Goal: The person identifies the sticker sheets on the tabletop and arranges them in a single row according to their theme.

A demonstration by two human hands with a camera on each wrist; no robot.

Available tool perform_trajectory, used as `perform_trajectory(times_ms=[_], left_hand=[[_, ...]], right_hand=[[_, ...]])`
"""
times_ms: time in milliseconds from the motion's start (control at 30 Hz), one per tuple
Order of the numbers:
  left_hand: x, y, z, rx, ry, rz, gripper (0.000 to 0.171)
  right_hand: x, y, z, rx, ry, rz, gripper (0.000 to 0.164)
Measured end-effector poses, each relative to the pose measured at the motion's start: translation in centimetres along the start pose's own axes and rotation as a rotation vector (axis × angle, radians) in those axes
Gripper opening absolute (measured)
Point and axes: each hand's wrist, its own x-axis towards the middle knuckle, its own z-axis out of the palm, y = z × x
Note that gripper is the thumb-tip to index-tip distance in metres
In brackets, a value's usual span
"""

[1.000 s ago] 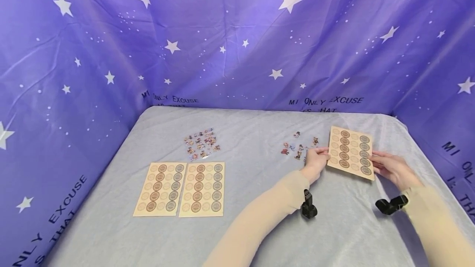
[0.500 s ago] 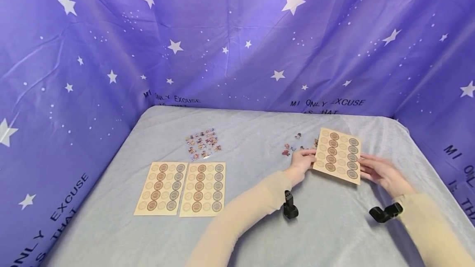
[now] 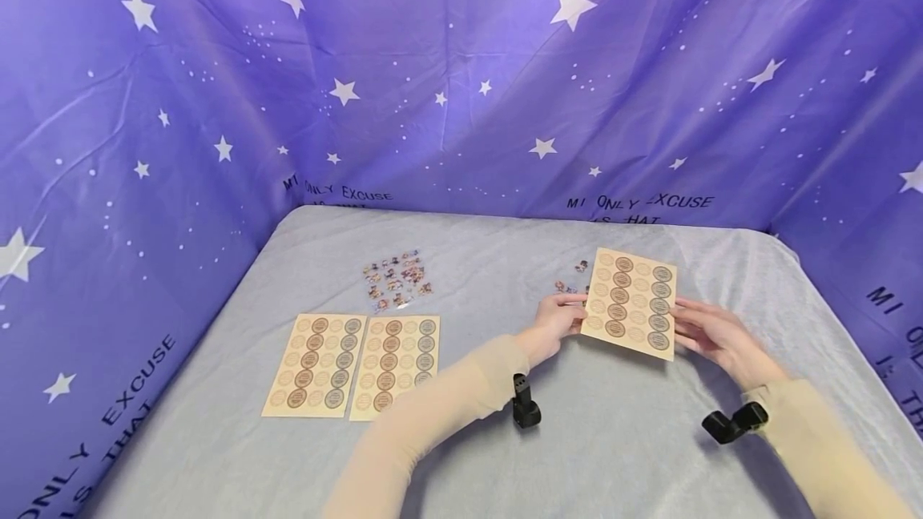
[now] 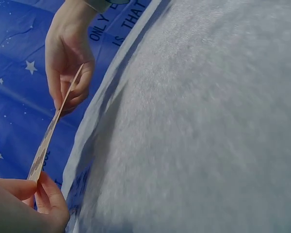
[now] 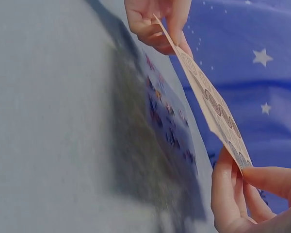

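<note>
A tan sticker sheet (image 3: 630, 303) with columns of round printed labels is held up over the right part of the table, tilted toward the head camera. My left hand (image 3: 555, 320) pinches its left edge between thumb and fingers. On the opposite edge, my right hand (image 3: 721, 339) grips it the same way. The wrist views show the sheet (image 5: 208, 102) almost edge-on, raised off the cloth with its shadow below. Behind it, a clear sheet of small cartoon stickers (image 3: 570, 288) is partly hidden.
Two similar tan sheets lie side by side at the left, the outer sheet (image 3: 312, 365) and the inner sheet (image 3: 389, 359), which my left sleeve partly covers. Beyond them lies another clear cartoon sticker sheet (image 3: 397, 279). A purple star-printed curtain (image 3: 447, 78) encloses the grey cloth-covered table (image 3: 490, 255).
Both hands have carried the tan sticker sheet leftward, so it now covers more of the cartoon stickers behind it. My left sleeve has come over the inner tan sheet.
</note>
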Motion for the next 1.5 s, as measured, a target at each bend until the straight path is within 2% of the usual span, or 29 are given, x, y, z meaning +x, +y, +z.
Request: perform_trajectory(times_ms=[300,633,967,1133,1300,1500], left_hand=[[-0.5,0.8,-3.1,-0.007,-0.065,-0.003,0.029],[-1.3,1.4,-5.8,-0.017,-0.081,-0.017,0.029],[-1.7,1.7,-8.2,-0.048,-0.083,-0.020,0.033],[-2.3,1.9,-9.2,-0.067,-0.073,-0.032,0.035],[-2.9,2.0,-10.4,-0.050,-0.090,-0.028,0.036],[-3.5,2.1,-11.8,-0.051,-0.105,-0.018,0.038]], right_hand=[[-0.2,0.6,2.4,-0.008,-0.031,-0.011,0.024],[0.3,1.4,4.4,-0.011,-0.056,0.007,0.020],[1.0,2.2,6.5,-0.007,-0.043,0.038,0.021],[1.2,2.6,7.4,0.003,-0.044,0.036,0.022],[1.6,3.2,8.2,-0.004,-0.060,0.024,0.021],[1.8,4.0,9.3,-0.030,-0.029,0.022,0.019]])
